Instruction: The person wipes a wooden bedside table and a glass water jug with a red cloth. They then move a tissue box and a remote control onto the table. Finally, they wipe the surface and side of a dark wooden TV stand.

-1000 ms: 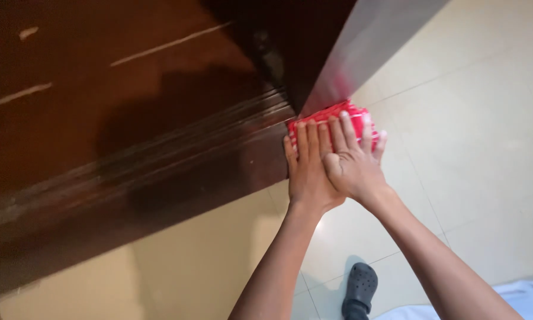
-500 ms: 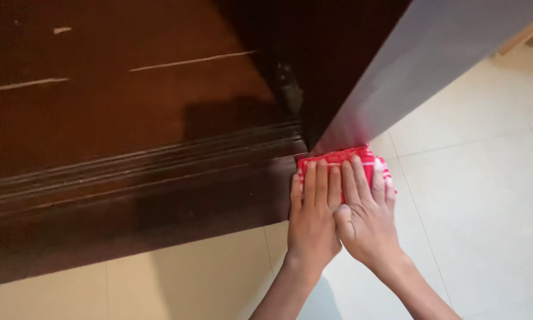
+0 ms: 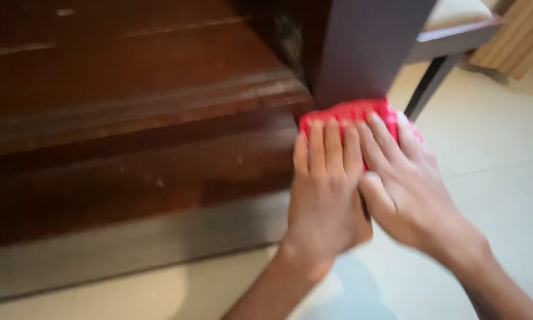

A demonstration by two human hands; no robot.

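Red cloth (image 3: 352, 112) sits at the foot of a dark wood door (image 3: 130, 118), right at the corner where the door meets a grey upright panel (image 3: 367, 47). We see only the far strip of the cloth, because our hands cover most of it. It is bright red and looks soft and bunched. The picture is a bit blurry, so we cannot tell if it has a pattern.

Our left hand (image 3: 326, 189) lies flat on the cloth with its fingers (image 3: 331, 142) straight and close together, pointing away from us. Our right hand (image 3: 408, 184) lies just beside it, on the right, and its thumb side touches the left hand. Its fingers (image 3: 391, 139) are also straight and a little spread, and they point up and to the left. Both hands press down with open palms. They do not curl around the cloth or pinch it.

The cloth pokes out past our fingertips on the far side, touching the bottom of the grey panel. A small bit of red also shows to the right of the right hand.

Under our arms is a pale tiled floor (image 3: 503, 178). Far off on the right stands a chair (image 3: 450, 35) with a dark leg and a light seat.
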